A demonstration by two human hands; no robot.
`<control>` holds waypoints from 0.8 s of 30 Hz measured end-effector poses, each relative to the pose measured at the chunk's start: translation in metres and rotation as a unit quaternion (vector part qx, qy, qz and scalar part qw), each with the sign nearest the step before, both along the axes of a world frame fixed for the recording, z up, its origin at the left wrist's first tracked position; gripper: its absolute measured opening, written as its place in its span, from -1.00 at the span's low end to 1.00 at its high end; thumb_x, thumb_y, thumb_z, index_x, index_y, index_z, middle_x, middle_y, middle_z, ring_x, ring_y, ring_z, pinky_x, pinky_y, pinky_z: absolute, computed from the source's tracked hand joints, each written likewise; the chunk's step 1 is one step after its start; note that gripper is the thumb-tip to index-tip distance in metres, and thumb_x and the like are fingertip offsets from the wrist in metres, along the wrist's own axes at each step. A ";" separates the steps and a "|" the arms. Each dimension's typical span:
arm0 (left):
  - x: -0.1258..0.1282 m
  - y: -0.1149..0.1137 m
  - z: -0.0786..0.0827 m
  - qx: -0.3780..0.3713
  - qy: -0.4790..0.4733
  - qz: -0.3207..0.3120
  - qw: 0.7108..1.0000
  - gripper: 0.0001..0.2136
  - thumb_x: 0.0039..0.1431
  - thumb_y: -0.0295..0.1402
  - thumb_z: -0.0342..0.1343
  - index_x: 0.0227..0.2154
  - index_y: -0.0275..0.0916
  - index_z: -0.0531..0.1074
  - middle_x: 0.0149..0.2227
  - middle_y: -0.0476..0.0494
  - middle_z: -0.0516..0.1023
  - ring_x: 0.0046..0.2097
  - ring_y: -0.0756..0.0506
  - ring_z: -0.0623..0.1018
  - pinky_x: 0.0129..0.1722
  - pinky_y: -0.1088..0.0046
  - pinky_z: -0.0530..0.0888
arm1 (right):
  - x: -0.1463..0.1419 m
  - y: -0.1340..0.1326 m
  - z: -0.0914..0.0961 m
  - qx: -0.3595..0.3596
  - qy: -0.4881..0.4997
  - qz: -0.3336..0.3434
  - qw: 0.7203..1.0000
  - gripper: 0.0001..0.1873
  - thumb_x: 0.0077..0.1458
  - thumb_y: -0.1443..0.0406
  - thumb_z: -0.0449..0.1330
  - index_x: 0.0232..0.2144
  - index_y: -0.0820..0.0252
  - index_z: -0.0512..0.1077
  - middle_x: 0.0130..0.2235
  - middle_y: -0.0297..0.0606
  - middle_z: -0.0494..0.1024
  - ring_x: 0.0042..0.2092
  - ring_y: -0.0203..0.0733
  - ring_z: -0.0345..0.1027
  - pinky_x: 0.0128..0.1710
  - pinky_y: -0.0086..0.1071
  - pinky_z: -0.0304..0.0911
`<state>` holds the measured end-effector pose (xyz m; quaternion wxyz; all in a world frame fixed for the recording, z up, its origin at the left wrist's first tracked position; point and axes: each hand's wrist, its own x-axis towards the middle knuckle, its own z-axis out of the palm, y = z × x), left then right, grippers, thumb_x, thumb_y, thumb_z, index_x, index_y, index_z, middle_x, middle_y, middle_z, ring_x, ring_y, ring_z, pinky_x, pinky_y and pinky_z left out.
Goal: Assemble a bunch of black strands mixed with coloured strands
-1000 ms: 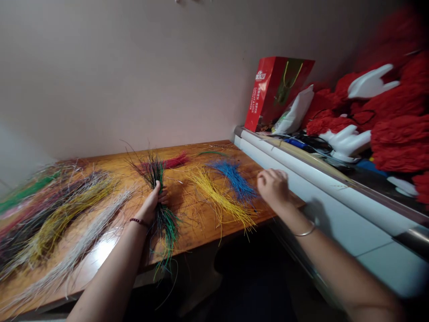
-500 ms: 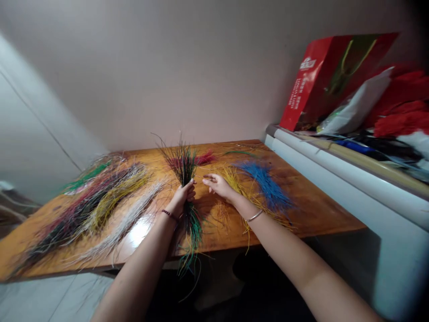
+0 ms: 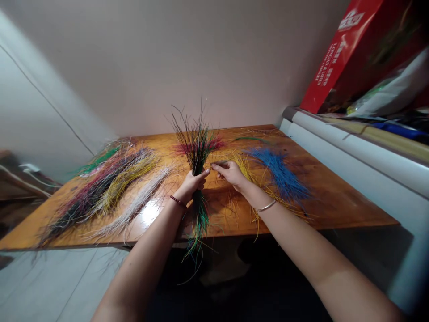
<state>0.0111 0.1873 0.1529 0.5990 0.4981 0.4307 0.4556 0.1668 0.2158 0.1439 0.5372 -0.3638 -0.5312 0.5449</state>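
My left hand point(image 3: 192, 184) is wrapped round the middle of an upright bundle of thin dyed straw strands point(image 3: 197, 154). Dark stalks fan out above the fist, while green and mixed-colour ends hang below it past the table's front edge. Just to the right, my right hand point(image 3: 232, 174) has thumb and forefinger pinched together close to the left thumb. Whatever lies between those fingertips is too fine to make out. Beyond the bundle lies a heap of red strands point(image 3: 217, 143), partly hidden by it. Yellow strands point(image 3: 244, 167) lie behind and beside my right hand.
Blue strands point(image 3: 281, 174) lie to the right on the wooden table point(image 3: 348, 205). At left are white strands point(image 3: 144, 192), a yellow bunch point(image 3: 130, 176), dark and red bunches, and green strands point(image 3: 103, 156). A red paper bag point(image 3: 335, 67) stands on the right-hand ledge point(image 3: 342, 147).
The right fingertips have come closer to the left thumb. My left hand keeps hold of the straw bundle. The view has shifted, so the table and hands appear slightly higher.
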 end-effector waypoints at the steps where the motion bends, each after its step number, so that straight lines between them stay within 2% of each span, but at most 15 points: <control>1: 0.000 0.000 -0.001 0.002 -0.001 -0.003 1.000 -0.63 -0.11 -0.19 0.27 -0.50 -0.25 0.17 -0.64 0.18 -0.01 -0.66 0.17 0.02 -0.69 0.63 -0.03 | 0.000 0.000 0.001 0.001 0.000 0.001 1.000 -0.62 -0.28 0.09 0.35 -0.41 0.25 0.53 -0.45 -0.29 0.53 -0.60 -0.46 0.17 -0.60 -0.50 0.09; 5: -0.001 0.000 -0.002 0.006 -0.013 -0.002 1.000 -0.63 -0.12 -0.16 0.27 -0.48 -0.25 0.19 -0.64 0.18 -0.02 -0.66 0.17 0.02 -0.68 0.62 -0.03 | 0.002 -0.002 0.002 0.010 -0.007 0.000 1.000 -0.62 -0.26 0.10 0.35 -0.40 0.25 0.53 -0.47 -0.28 0.53 -0.59 -0.44 0.18 -0.60 -0.49 0.11; 12: -0.001 -0.001 0.001 -0.014 -0.033 -0.004 0.999 -0.64 -0.12 -0.14 0.27 -0.46 -0.28 0.27 -0.65 0.18 -0.02 -0.65 0.17 0.02 -0.68 0.62 -0.02 | 0.003 -0.003 0.001 0.033 -0.030 -0.006 0.999 -0.62 -0.21 0.07 0.32 -0.42 0.25 0.53 -0.37 -0.20 0.56 -0.58 -0.44 0.20 -0.58 -0.47 0.15; 18: -0.001 -0.002 0.002 -0.024 -0.035 -0.020 0.999 -0.66 -0.11 -0.16 0.27 -0.45 -0.28 0.28 -0.64 0.17 0.00 -0.65 0.16 0.03 -0.68 0.62 -0.01 | 0.000 -0.006 0.003 0.034 -0.018 -0.024 0.999 -0.65 -0.22 0.07 0.32 -0.43 0.23 0.53 -0.40 -0.25 0.55 -0.57 -0.44 0.20 -0.58 -0.49 0.16; 24: 0.001 -0.006 0.003 -0.022 -0.027 -0.026 0.999 -0.65 -0.13 -0.15 0.27 -0.47 -0.27 0.27 -0.64 0.16 0.03 -0.65 0.16 0.04 -0.69 0.61 0.00 | -0.002 -0.007 0.001 0.028 -0.006 0.004 1.000 -0.65 -0.29 0.10 0.36 -0.45 0.22 0.50 -0.46 -0.28 0.53 -0.55 -0.40 0.22 -0.57 -0.47 0.18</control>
